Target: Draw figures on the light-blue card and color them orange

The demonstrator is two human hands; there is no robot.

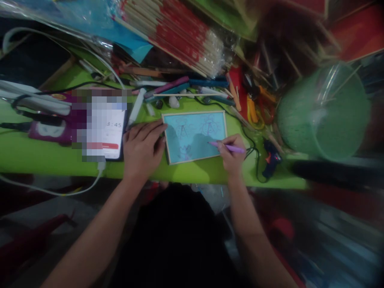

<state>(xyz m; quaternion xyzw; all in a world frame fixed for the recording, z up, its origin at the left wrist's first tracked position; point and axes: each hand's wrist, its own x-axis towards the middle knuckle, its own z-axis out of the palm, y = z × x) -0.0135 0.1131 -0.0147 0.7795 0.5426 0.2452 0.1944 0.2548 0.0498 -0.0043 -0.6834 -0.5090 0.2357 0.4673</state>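
A light blue sheet [195,138] in a thin pale wooden frame [196,161] lies on the green table. Several line drawings mark it: two in its upper half and a purple one at the lower left. My right hand [232,154] grips a purple pen [235,149] over the right part of the sheet. The pen's tip is at the sheet's surface; I cannot tell whether it touches. My left hand [145,146] rests flat at the frame's left edge, fingers stretched out, fingertips by the frame's upper left corner.
Left of my left hand lies a lit phone [114,132] with a white cable. A purple power strip [51,130] is farther left. Pens and sticks line the back, below bundled wooden sticks [174,32]. At right are orange-handled scissors [255,110], a glue gun [271,158] and a green bucket [324,116].
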